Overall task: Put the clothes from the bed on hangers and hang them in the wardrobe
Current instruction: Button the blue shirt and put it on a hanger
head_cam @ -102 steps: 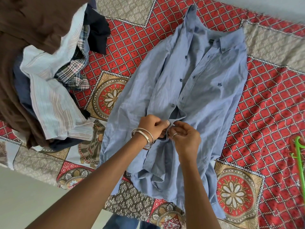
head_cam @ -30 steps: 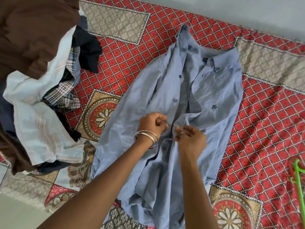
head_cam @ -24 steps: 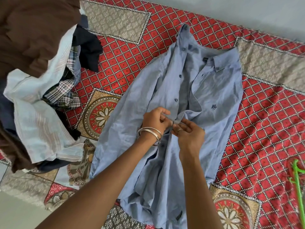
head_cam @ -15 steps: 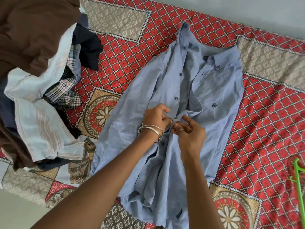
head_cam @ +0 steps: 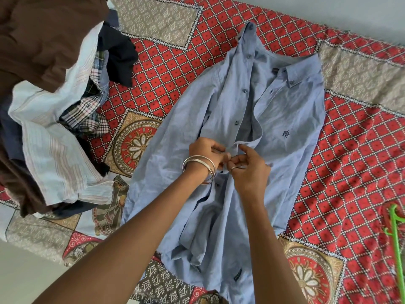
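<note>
A bed point(head_cam: 179, 53) fills nearly the whole view, spread with a patterned bedcover point(head_cam: 350, 154) of red diamond checks with dotted white borders, grey-beige panels printed with pale leaf motifs, and round floral medallions in gold, cream and red. Beyond the bed's far edge, along the top right, runs a plain pale grey wall point(head_cam: 328, 9). At the lower left, past the near edge, lies a smooth, pale floor point(head_cam: 24, 279). The light is soft, even daylight, casting only faint shadows.

I count one blue shirt point(head_cam: 291, 119) spread mid-bed, one heap of clothes point(head_cam: 50, 119) at the bedspread's left edge (garments uncountable), one green hanger point(head_cam: 397, 240) at its right edge.
</note>
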